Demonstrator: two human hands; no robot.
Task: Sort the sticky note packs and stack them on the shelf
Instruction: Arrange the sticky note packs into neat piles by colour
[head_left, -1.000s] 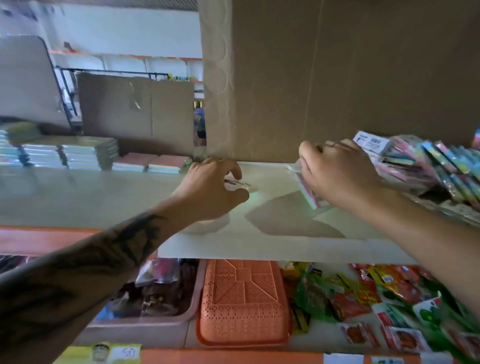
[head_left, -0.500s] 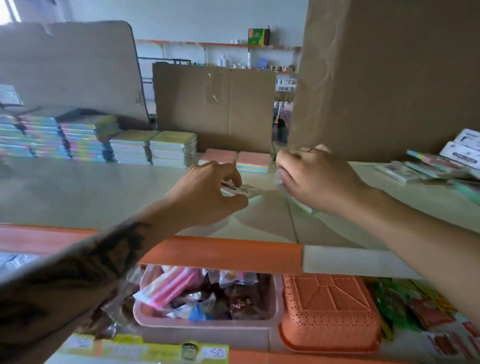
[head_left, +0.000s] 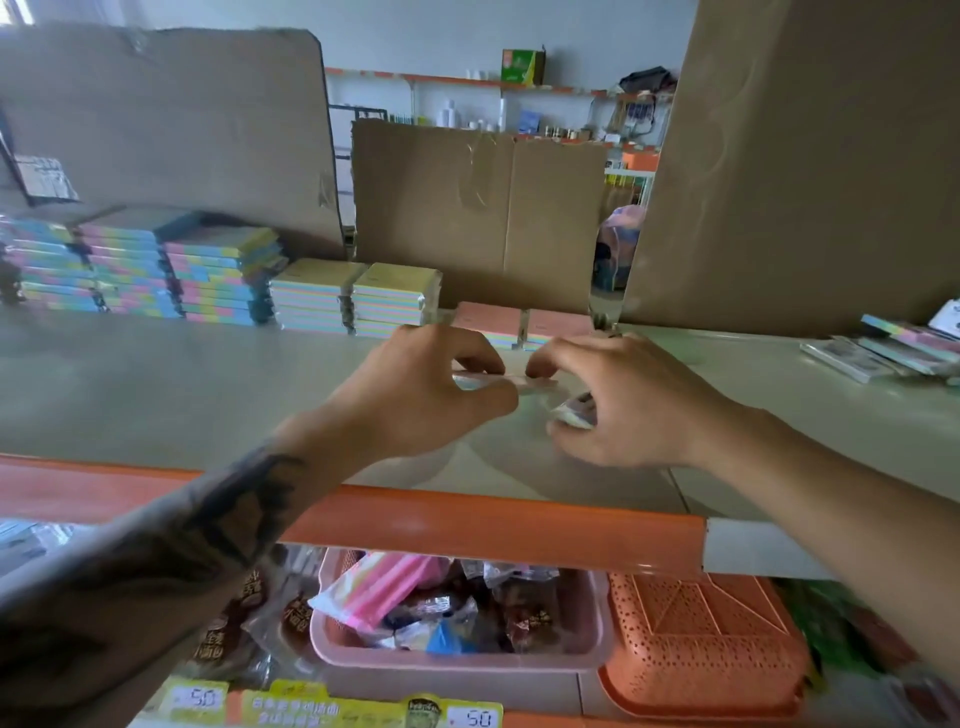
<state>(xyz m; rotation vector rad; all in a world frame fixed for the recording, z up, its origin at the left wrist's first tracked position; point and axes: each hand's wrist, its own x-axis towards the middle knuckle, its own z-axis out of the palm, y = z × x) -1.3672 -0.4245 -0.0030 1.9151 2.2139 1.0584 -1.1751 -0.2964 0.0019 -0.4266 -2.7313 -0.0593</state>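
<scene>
Pink-edged sticky note pack (head_left: 506, 382) sits on the shelf (head_left: 156, 384), pinched by my left hand (head_left: 421, 395); my right hand (head_left: 618, 402) touches its right end while gripping another blurred pack (head_left: 571, 413), mostly hidden under the fingers

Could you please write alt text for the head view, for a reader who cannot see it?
Over a shelf, the left hand pinches a thin pack while the right hand holds another pack. Behind them, stacks of colourful packs line the shelf against cardboard sheets; loose packs lie at right.
</scene>
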